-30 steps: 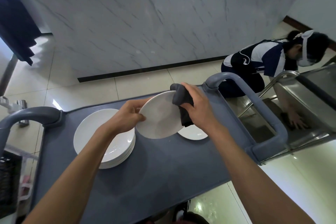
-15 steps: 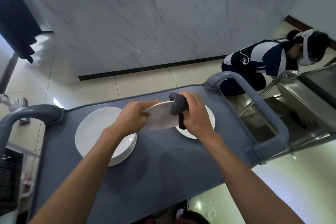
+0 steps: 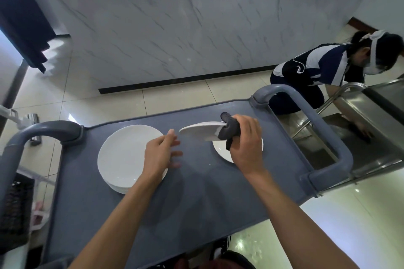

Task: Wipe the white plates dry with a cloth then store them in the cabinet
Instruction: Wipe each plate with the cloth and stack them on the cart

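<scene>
A: Plate (image 3: 200, 132) is above the cart (image 3: 196, 214), nearly flat, over another plate (image 3: 220, 150). Why?

B: We judge our right hand (image 3: 246, 148) pinches it through the dark cloth (image 3: 229, 130) to set it down. Our left hand (image 3: 161, 155) is released, fingers loose, beside the stack (image 3: 122, 155).

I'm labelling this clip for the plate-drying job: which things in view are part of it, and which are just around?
Part of the job:
- held plate, gripped through the dark cloth by the right hand
- left hand, open, off the plate
- plate stack
- single plate under the right hand

Just around:
- grey cart
- steel cart
- crouching person
- marble counter
</scene>
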Tool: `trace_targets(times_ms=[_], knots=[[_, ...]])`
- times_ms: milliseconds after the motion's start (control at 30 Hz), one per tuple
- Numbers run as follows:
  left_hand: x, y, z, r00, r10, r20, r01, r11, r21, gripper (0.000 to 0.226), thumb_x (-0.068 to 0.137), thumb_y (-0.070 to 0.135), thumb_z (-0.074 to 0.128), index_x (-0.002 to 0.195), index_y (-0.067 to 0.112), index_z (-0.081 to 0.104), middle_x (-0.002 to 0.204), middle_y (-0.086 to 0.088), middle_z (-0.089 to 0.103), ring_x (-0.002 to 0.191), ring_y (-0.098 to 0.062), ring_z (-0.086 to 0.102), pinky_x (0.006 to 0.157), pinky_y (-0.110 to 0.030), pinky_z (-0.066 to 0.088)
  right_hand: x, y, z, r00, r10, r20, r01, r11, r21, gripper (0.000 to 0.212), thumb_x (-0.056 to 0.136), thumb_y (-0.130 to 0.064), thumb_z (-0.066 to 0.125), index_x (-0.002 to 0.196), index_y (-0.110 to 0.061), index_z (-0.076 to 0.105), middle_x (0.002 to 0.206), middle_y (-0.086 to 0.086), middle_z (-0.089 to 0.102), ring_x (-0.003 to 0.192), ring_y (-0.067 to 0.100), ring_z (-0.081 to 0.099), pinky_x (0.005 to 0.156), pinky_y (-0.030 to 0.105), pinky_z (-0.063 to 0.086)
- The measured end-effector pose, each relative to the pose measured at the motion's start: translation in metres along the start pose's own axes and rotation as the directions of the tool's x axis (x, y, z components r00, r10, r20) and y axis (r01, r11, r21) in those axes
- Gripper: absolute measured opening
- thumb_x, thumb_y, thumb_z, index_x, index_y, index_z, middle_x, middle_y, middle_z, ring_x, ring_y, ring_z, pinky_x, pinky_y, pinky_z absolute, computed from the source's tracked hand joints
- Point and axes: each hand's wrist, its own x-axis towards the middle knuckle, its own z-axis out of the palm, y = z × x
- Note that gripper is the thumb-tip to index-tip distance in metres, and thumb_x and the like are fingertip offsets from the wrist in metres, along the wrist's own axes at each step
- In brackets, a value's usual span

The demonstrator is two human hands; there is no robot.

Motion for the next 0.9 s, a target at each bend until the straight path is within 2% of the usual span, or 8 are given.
trace_targets(times_ms=[100,200,267,333,467,567,733,900], knots=[[-0.008,0.012,0.007,0.944,-0.251,0.214,0.283,0.95,-0.133,0.061,0.098,0.064,0.046,0.117,0.008,0.063,0.111,-0.011,0.075,0.089,-0.036,0.075,0.067,-0.049,0.062,-0.007,-0.005,0.003,1.0,-0.01,-0.024,0.01,1.0,0.004,0.035,0.082,-0.002,0.049,0.115,-0.015,0.051,0.107,0.01,0.063,0.095,0.03,0.053,0.082,0.047,0.046],[-0.009,0.023,0.017,0.91,-0.307,0.28,0.379,0.889,-0.256,0.065,0.094,0.067,0.05,0.119,0.009,0.061,0.111,-0.01,0.076,0.092,-0.037,0.075,0.066,-0.044,0.06,-0.015,-0.011,0.007,0.999,-0.043,-0.005,0.043,0.999,0.003,0.034,0.085,-0.003,0.051,0.117,-0.015,0.051,0.111,0.01,0.063,0.101,0.034,0.057,0.087,0.047,0.045],[-0.007,0.025,0.023,0.915,-0.307,0.263,0.382,0.87,-0.311,0.053,0.096,0.056,0.057,0.12,0.009,0.061,0.109,-0.011,0.076,0.091,-0.037,0.075,0.062,-0.041,0.061,-0.021,-0.013,0.009,0.999,-0.05,0.012,0.05,0.999,0.01,0.037,0.085,0.0,0.057,0.118,-0.015,0.051,0.112,0.009,0.063,0.102,0.034,0.057,0.088,0.046,0.044],[-0.006,0.025,0.026,0.912,-0.313,0.265,0.397,0.84,-0.371,0.037,0.101,0.034,0.056,0.123,0.004,0.059,0.11,-0.015,0.075,0.09,-0.036,0.076,0.062,-0.041,0.062,-0.027,-0.015,0.011,0.998,-0.056,0.034,0.056,0.998,0.002,0.041,0.085,0.003,0.064,0.12,-0.016,0.052,0.113,0.007,0.062,0.103,0.031,0.056,0.089,0.045,0.044],[0.0,0.02,0.023,0.916,-0.304,0.261,0.4,0.722,-0.565,0.014,0.102,0.006,0.048,0.113,-0.002,0.052,0.103,-0.026,0.072,0.092,-0.04,0.073,0.06,-0.044,0.063,-0.037,-0.015,0.009,0.987,-0.109,0.118,0.109,0.994,0.002,0.033,0.095,-0.008,0.05,0.126,-0.015,0.054,0.117,0.005,0.06,0.106,0.03,0.056,0.09,0.046,0.043],[0.003,0.018,0.019,0.926,-0.287,0.246,0.378,0.701,-0.605,0.016,0.102,0.001,0.047,0.114,-0.007,0.053,0.104,-0.025,0.067,0.094,-0.037,0.069,0.066,-0.046,0.063,-0.043,-0.012,0.008,0.974,-0.126,0.19,0.128,0.992,0.002,0.039,0.098,-0.01,0.044,0.135,-0.01,0.058,0.123,0.005,0.06,0.111,0.028,0.055,0.094,0.045,0.043],[0.009,0.015,0.013,0.937,-0.269,0.224,0.35,0.717,-0.602,0.025,0.103,0.002,0.047,0.126,-0.008,0.049,0.118,-0.025,0.064,0.105,-0.039,0.066,0.075,-0.055,0.058,-0.049,-0.003,0.005,0.928,-0.193,0.317,0.183,0.981,0.061,0.05,0.096,-0.008,0.046,0.145,-0.006,0.047,0.135,0.008,0.054,0.124,0.027,0.051,0.102,0.045,0.043],[0.009,0.012,0.01,0.966,-0.174,0.193,0.256,0.772,-0.582,0.026,0.104,0.004,0.047,0.128,0.001,0.054,0.119,-0.018,0.066,0.11,-0.035,0.065,0.087,-0.056,0.056,-0.044,-0.015,0.006,0.921,-0.001,0.388,-0.063,0.986,0.152,0.067,0.09,-0.005,0.053,0.153,-0.016,0.034,0.141,-0.001,0.048,0.127,0.017,0.044,0.113,0.028,0.031]])
